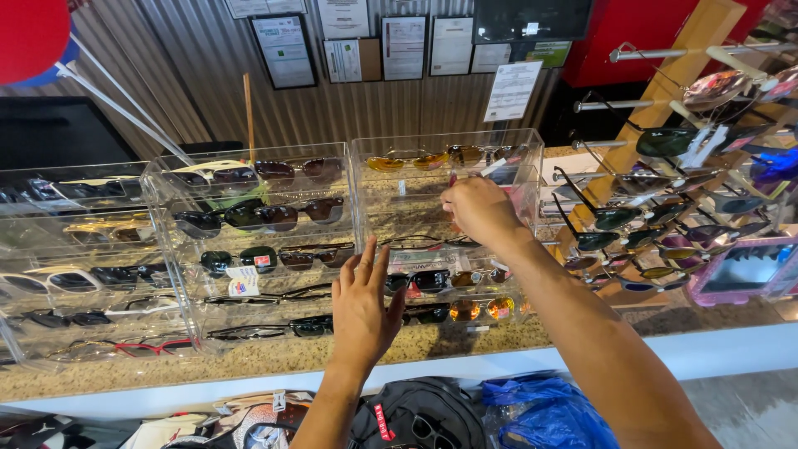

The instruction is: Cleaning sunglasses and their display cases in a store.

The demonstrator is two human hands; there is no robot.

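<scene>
Clear acrylic display case (366, 166), tiered sunglasses (432, 281), right hand (478, 208) inside

My hands: two, my left hand (363, 309) open with fingers spread, my right hand (478, 208) closed around something small I cannot make out.
Clear display cases: three on the counter; the right case (507, 150) around my right hand, the middle case (166, 179) just left of my left hand, the left case (25, 179) farther left.
Sunglasses shelves in the case at my right hand: about five.
Pairs on the lowest shelf, between my hands: about two, one dark (428, 313), one orange (482, 309).
Wooden sunglasses rack (665, 91): one, right of my right hand.
Framed papers (284, 50) on the wall beyond my hands: about six.
Blue plastic bag (540, 411): one, below my right arm.
Black backpack (416, 416): one, below my left wrist.
</scene>
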